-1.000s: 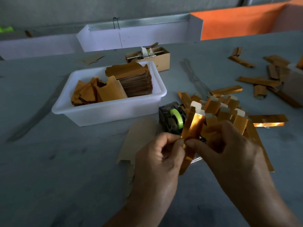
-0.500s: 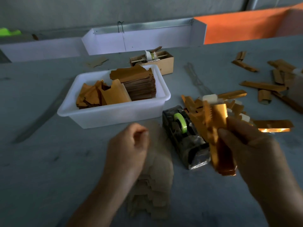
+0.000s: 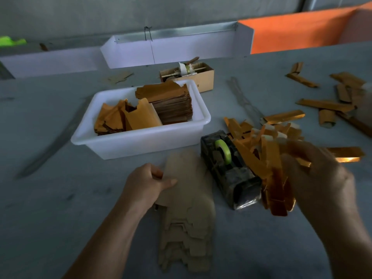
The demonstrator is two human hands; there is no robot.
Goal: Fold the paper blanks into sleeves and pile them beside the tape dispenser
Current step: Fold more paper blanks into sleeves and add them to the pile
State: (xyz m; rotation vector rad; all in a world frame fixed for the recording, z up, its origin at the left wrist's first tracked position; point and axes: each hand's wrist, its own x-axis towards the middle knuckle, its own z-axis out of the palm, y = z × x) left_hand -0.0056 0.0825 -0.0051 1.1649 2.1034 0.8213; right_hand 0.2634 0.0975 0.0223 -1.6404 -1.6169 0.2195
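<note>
A stack of flat brown paper blanks (image 3: 187, 208) lies fanned out on the grey table in front of me. My left hand (image 3: 148, 183) is at the stack's upper left edge, thumb on top of the top blank and fingers curled at its edge. My right hand (image 3: 320, 176), blurred by motion, holds a folded gold sleeve (image 3: 276, 184) just right of the black tape dispenser (image 3: 227, 170) with its green tape roll. Behind the sleeve, a pile of folded gold sleeves (image 3: 261, 133) lies to the right of the dispenser.
A white tub (image 3: 141, 141) behind the blanks holds more gold and brown blanks. A small cardboard box (image 3: 203, 79) stands behind it. Loose gold sleeves (image 3: 324, 104) lie scattered at the far right. White trays and an orange panel line the table's back edge.
My hands have separated. The left went down to the stack of blanks and now grips the top one. The right carried the folded sleeve right and down, toward the pile beside the dispenser.
</note>
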